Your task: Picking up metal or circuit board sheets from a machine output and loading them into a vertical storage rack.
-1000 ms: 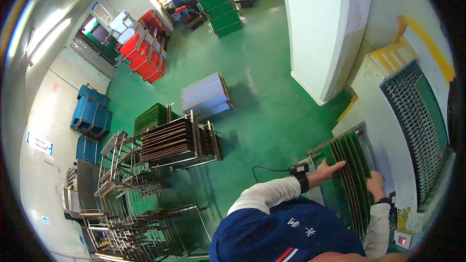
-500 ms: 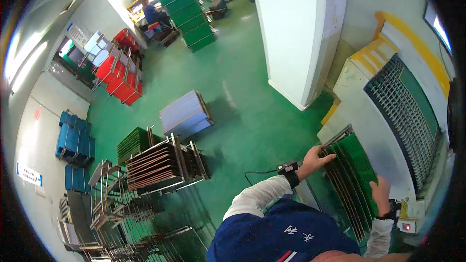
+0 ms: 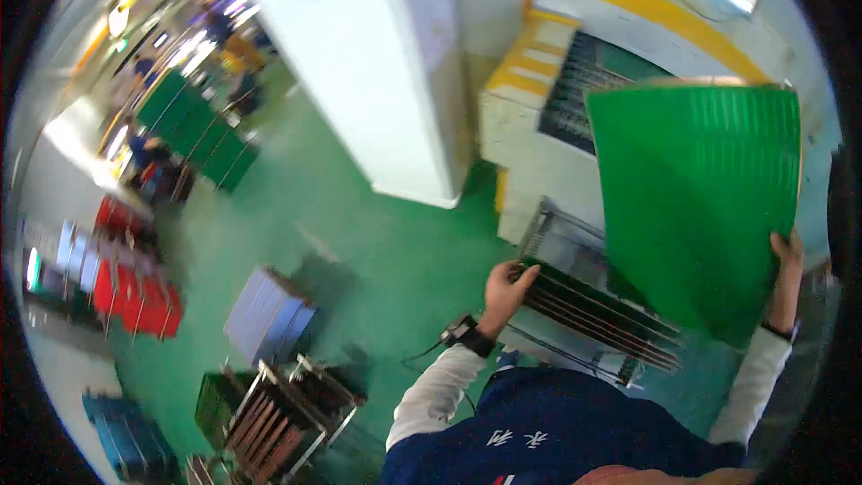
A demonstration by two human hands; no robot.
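Observation:
My right hand point(image 3: 787, 283) grips the right edge of a large, thin green circuit board panel point(image 3: 700, 189). The panel is raised and tilted beside the machine, with pale line patterns near its top. On the near side, my left hand point(image 3: 507, 296) closes on the upper corner of upright boards point(image 3: 593, 310), thumb along their edge. These several dark boards with copper-coloured edges stand in a metal rack point(image 3: 561, 229). The raised panel hides part of the rack's right end and of the machine.
A pale machine point(image 3: 516, 139) with yellow trim and a dark roller bed point(image 3: 575, 81) stands beyond the rack. Left of it rises a white pillar point(image 3: 359, 63). Blue-grey stacked panels point(image 3: 269, 310) and another board rack point(image 3: 269, 413) stand on the floor. People work far left.
The green panel has come up out of the rack in my right hand, toward the upper right. My left hand stays at the rack. The view has turned rightward.

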